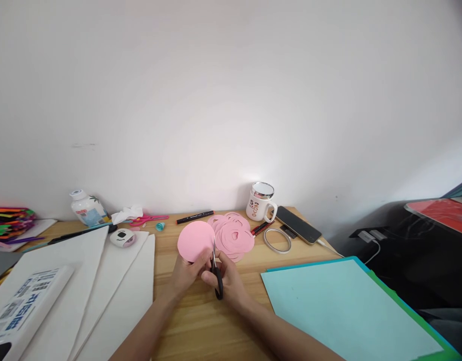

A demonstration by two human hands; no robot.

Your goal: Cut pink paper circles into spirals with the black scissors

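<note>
My left hand (186, 273) pinches the lower edge of a round pink paper disc (195, 239), held up above the table. In my right hand (229, 282) is a pair of scissors (217, 281) with black handles, its blades pointing up along the disc's right edge. Whether the blades are parted is too small to tell. Just behind the hands lies a loose heap of pink paper cutouts (234, 238) with curved cuts in them. My fingers partly cover the disc's bottom edge and the scissor handles.
A white mug (258, 205), a phone (298, 224) and a silver ring (277, 241) stand or lie behind on the right. Light blue sheets (339, 311) cover the front right, white boards (118, 301) the left. A black marker (195, 217) and pink scissors (150, 219) lie near the wall.
</note>
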